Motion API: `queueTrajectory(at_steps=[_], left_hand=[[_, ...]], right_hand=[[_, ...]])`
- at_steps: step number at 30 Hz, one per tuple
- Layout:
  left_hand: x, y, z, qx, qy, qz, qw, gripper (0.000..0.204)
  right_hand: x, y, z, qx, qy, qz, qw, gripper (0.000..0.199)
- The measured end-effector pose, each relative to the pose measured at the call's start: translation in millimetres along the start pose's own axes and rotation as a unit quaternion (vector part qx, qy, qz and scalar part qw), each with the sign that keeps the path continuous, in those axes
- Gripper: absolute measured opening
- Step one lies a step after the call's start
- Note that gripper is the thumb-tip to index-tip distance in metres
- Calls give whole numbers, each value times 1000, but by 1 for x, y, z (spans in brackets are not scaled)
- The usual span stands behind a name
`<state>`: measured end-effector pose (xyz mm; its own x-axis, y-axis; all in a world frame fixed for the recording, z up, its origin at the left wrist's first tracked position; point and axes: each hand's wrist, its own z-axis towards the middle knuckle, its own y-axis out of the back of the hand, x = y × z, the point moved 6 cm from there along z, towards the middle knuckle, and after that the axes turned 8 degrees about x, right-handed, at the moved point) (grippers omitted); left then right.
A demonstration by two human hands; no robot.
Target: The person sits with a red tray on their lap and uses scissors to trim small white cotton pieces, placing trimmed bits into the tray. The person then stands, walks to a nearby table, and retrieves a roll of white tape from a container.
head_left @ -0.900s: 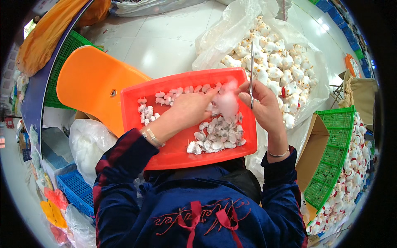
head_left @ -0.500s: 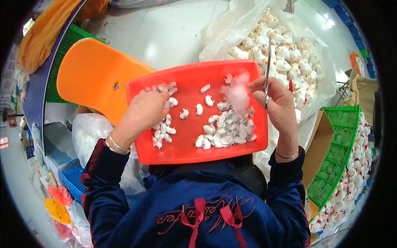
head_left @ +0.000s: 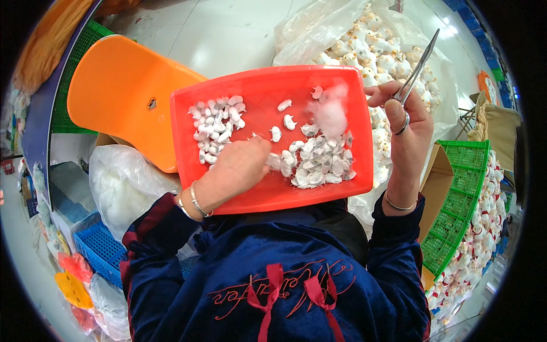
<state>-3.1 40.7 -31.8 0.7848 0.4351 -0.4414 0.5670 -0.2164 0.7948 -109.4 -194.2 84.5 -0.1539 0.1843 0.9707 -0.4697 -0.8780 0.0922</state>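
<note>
My left hand (head_left: 236, 165) reaches over the red tray (head_left: 273, 206), its fingers curled together on a blurred small white fabric piece (head_left: 277, 163) at the edge of the right-hand pile. That pile of flat-looking white pieces (head_left: 323, 159) has a tuft of white stuffing (head_left: 330, 111) above it. Plumper white pieces (head_left: 216, 122) are gathered at the tray's left, and a few lie loose between. Beyond the tray's right rim, my right hand (head_left: 407, 122) grips a slim metal scissor-like tool (head_left: 419, 68), tip pointing up and away; whether it is scissors or forceps is unclear.
An orange chair (head_left: 122, 85) stands left of the tray, above a clear plastic bag of stuffing (head_left: 128, 182). A large plastic bag holds white stuffed toys (head_left: 370, 48) at the far right. A cardboard box (head_left: 437, 179) and green crate (head_left: 458, 196) stand nearer; a blue basket (head_left: 99, 245) is lower left.
My left hand has moved right, from the left group to the edge of the right pile. My right hand has shifted outward, tilting the metal tool to the right. The tray sits slightly higher in view.
</note>
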Motion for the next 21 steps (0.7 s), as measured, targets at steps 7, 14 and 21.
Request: queueTrajectory(at_steps=[7,14,21], left_hand=[[-12,19,5,41,34,-40,998,19],[-12,1,43,-11,-82,-3,997,25],[46,101,-9,-174,111,-55,977,26]], right_hand=[[-8,-14,0,30,-27,12,999,30],[-6,-24,4,54,-51,-7,997,28],[-11,-13,-1,45,-72,-39,996,29]])
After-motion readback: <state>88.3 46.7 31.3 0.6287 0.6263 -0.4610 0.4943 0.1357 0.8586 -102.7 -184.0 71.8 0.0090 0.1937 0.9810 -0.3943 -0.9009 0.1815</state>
